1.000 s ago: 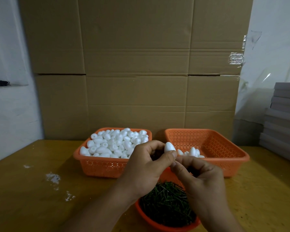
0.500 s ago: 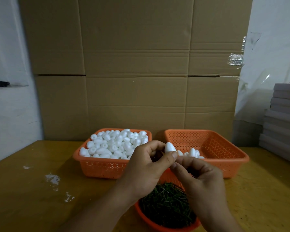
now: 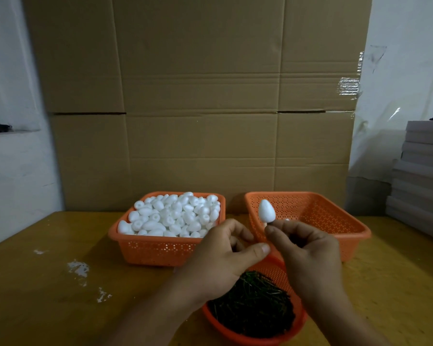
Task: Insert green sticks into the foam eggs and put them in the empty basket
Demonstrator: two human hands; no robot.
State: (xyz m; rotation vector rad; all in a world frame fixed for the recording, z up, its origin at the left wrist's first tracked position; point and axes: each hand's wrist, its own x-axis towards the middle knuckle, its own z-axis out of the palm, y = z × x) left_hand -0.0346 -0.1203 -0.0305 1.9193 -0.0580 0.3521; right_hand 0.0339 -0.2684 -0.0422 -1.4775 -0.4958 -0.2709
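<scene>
Right hand (image 3: 308,255) pinches just under a white foam egg (image 3: 266,211), egg upright, pointed end up, above the near-left corner of the right orange basket (image 3: 335,221); the stick itself is hidden by the fingertips. Left hand (image 3: 218,260) holds nothing, fingers loosely curled, thumb pointing toward 3 o'clock, just beside the right hand, not touching the egg. Left orange basket (image 3: 160,248) at 10 o'clock from the hands, heaped with foam eggs (image 3: 175,216). Round orange basket (image 3: 250,338) of green sticks (image 3: 253,305) at 6 o'clock, under both wrists. All on a wooden table (image 3: 48,295); cardboard boxes (image 3: 198,96) at 12 o'clock.
</scene>
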